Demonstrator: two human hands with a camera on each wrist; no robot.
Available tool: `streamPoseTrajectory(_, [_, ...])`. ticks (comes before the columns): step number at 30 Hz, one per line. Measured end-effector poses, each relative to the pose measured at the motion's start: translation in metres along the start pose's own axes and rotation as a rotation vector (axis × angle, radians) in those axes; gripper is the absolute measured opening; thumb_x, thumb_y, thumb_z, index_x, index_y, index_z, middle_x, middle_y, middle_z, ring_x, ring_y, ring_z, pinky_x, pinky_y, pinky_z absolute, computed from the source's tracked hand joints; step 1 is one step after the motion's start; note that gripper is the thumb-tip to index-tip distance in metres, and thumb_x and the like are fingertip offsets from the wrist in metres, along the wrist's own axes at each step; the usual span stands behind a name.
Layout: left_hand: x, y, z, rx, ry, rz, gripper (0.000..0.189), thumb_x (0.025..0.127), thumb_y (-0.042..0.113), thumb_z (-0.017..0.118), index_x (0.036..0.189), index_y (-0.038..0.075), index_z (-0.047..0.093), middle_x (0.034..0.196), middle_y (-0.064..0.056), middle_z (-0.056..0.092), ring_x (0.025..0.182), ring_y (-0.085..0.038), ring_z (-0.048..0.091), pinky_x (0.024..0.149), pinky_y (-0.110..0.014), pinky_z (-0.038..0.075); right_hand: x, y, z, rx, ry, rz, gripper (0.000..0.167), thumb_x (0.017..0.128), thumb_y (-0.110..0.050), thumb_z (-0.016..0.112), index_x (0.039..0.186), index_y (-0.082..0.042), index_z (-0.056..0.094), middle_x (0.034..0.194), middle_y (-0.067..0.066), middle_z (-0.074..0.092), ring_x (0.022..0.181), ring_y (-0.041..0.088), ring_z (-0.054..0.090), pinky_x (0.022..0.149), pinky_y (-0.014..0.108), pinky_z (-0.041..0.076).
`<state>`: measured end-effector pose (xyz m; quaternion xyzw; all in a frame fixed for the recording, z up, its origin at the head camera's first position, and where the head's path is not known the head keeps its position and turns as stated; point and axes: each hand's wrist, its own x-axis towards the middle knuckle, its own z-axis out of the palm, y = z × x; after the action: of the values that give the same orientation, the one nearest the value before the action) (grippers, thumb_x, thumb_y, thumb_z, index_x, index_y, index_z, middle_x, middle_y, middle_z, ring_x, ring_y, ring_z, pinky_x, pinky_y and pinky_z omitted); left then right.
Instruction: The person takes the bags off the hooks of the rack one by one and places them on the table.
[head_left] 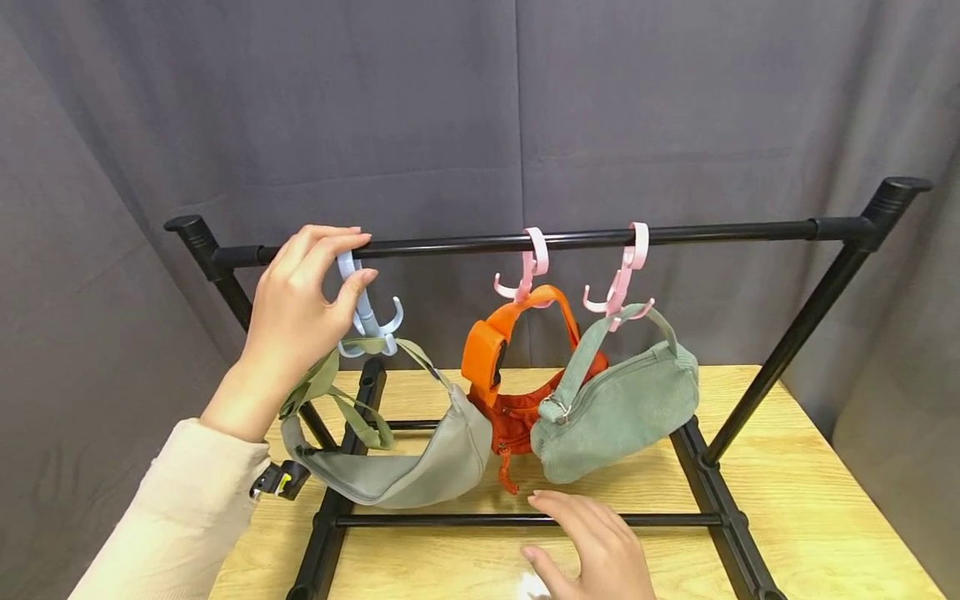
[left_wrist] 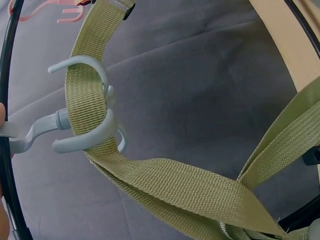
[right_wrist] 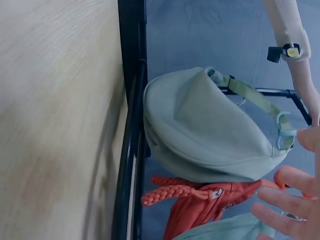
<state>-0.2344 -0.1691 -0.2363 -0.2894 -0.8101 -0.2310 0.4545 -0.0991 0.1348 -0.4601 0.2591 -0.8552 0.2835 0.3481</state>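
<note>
My left hand [head_left: 296,304] is at the left part of the black rail, its fingers over the bar and its thumb against a light blue rotating hook [head_left: 365,312], which it pinches near the top. From this hook hangs a grey-green waist bag [head_left: 442,458] by its olive strap [left_wrist: 87,100]; the strap lies within the prongs. My right hand [head_left: 592,550] is low at the front, fingers loosely extended, holding nothing. An orange-red bag [head_left: 513,421] hangs from one pink hook [head_left: 528,267], and a green corduroy bag [head_left: 618,412] from another pink hook [head_left: 624,279].
The black rack [head_left: 457,245] stands on a light wooden table [head_left: 832,492], with slanted posts at both sides and a lower crossbar [head_left: 450,520] at the front. A grey curtain [head_left: 420,108] hangs behind. The bags sit close together, the green one overlapping the orange-red one.
</note>
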Motion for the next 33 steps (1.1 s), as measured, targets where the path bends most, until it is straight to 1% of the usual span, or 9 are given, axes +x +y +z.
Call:
streamPoseTrajectory(5, [-0.002, 0.002, 0.003, 0.001, 0.037, -0.016, 0.034, 0.083, 0.004, 0.077, 0.116, 0.007, 0.071, 0.115, -0.008, 0.067, 0.109, -0.031, 0.061, 0.092, -0.047, 0.047, 0.015, -0.008, -0.001, 0.004, -0.034, -0.078, 0.044, 0.085, -0.043, 0.077, 0.123, -0.023, 0.067, 0.116, -0.006, 0.068, 0.098, 0.015, 0.066, 0.081, 0.035, 0.053])
streamPoseTrajectory(11, [-0.005, 0.000, 0.005, 0.010, 0.070, -0.021, 0.034, 0.084, 0.005, 0.077, 0.117, 0.008, 0.071, 0.116, -0.007, 0.066, 0.108, -0.032, 0.061, 0.089, -0.049, 0.047, 0.034, -0.013, -0.002, -0.017, -0.097, -0.181, 0.040, 0.093, -0.050, 0.064, 0.120, -0.021, 0.068, 0.118, -0.004, 0.067, 0.099, 0.015, 0.064, 0.083, 0.034, 0.053])
streamPoseTrajectory(16, [-0.003, 0.000, 0.005, 0.002, 0.073, -0.012, 0.034, 0.083, 0.006, 0.078, 0.116, 0.008, 0.072, 0.116, -0.007, 0.067, 0.108, -0.031, 0.062, 0.089, -0.049, 0.048, 0.047, -0.018, -0.004, -0.059, -0.132, -0.265, 0.040, 0.097, -0.051, 0.056, 0.118, -0.019, 0.068, 0.118, -0.004, 0.067, 0.102, 0.014, 0.064, 0.085, 0.033, 0.052])
streamPoseTrajectory(20, [-0.002, 0.001, 0.006, -0.009, 0.063, -0.005, 0.033, 0.083, 0.007, 0.079, 0.115, 0.008, 0.072, 0.115, -0.006, 0.068, 0.108, -0.031, 0.062, 0.089, -0.048, 0.049, 0.059, -0.021, -0.008, -0.091, -0.120, -0.344, 0.039, 0.101, -0.047, 0.051, 0.116, -0.016, 0.069, 0.115, -0.002, 0.068, 0.100, 0.015, 0.064, 0.085, 0.034, 0.052])
streamPoseTrajectory(23, [-0.001, 0.001, 0.006, -0.007, 0.056, -0.004, 0.033, 0.082, 0.007, 0.080, 0.115, 0.008, 0.073, 0.115, -0.006, 0.069, 0.108, -0.030, 0.063, 0.089, -0.047, 0.049, 0.068, -0.022, -0.010, -0.099, -0.120, -0.368, 0.039, 0.101, -0.046, 0.050, 0.115, -0.016, 0.069, 0.115, -0.002, 0.068, 0.100, 0.016, 0.064, 0.085, 0.034, 0.052])
streamPoseTrajectory(24, [-0.001, 0.001, 0.005, -0.003, 0.052, -0.003, 0.034, 0.082, 0.007, 0.080, 0.115, 0.008, 0.073, 0.115, -0.006, 0.069, 0.108, -0.030, 0.063, 0.089, -0.047, 0.049, 0.071, -0.023, -0.011, -0.096, -0.127, -0.366, 0.037, 0.101, -0.046, 0.052, 0.115, -0.016, 0.069, 0.114, -0.002, 0.068, 0.100, 0.016, 0.064, 0.084, 0.033, 0.052])
streamPoseTrajectory(28, [-0.002, 0.001, 0.002, 0.012, 0.035, 0.005, 0.035, 0.082, 0.006, 0.079, 0.116, 0.008, 0.072, 0.116, -0.006, 0.068, 0.109, -0.030, 0.062, 0.090, -0.047, 0.049, 0.085, -0.029, -0.014, -0.099, -0.149, -0.353, 0.038, 0.102, -0.046, 0.049, 0.114, -0.016, 0.070, 0.112, -0.001, 0.068, 0.097, 0.016, 0.064, 0.080, 0.033, 0.052])
streamPoseTrajectory(31, [-0.002, 0.001, 0.001, 0.017, 0.021, 0.013, 0.036, 0.083, 0.006, 0.079, 0.118, 0.007, 0.071, 0.117, -0.006, 0.067, 0.111, -0.028, 0.061, 0.092, -0.045, 0.048, 0.096, -0.037, -0.016, -0.109, -0.183, -0.340, 0.033, 0.099, -0.043, 0.056, 0.112, -0.016, 0.070, 0.109, -0.001, 0.069, 0.095, 0.016, 0.063, 0.080, 0.033, 0.052])
streamPoseTrajectory(33, [-0.003, 0.000, 0.001, 0.016, 0.019, 0.017, 0.036, 0.083, 0.006, 0.079, 0.119, 0.007, 0.071, 0.118, -0.006, 0.067, 0.111, -0.028, 0.061, 0.092, -0.044, 0.048, 0.103, -0.041, -0.018, -0.114, -0.201, -0.338, 0.029, 0.095, -0.039, 0.064, 0.111, -0.016, 0.070, 0.107, -0.002, 0.069, 0.094, 0.015, 0.063, 0.079, 0.033, 0.051])
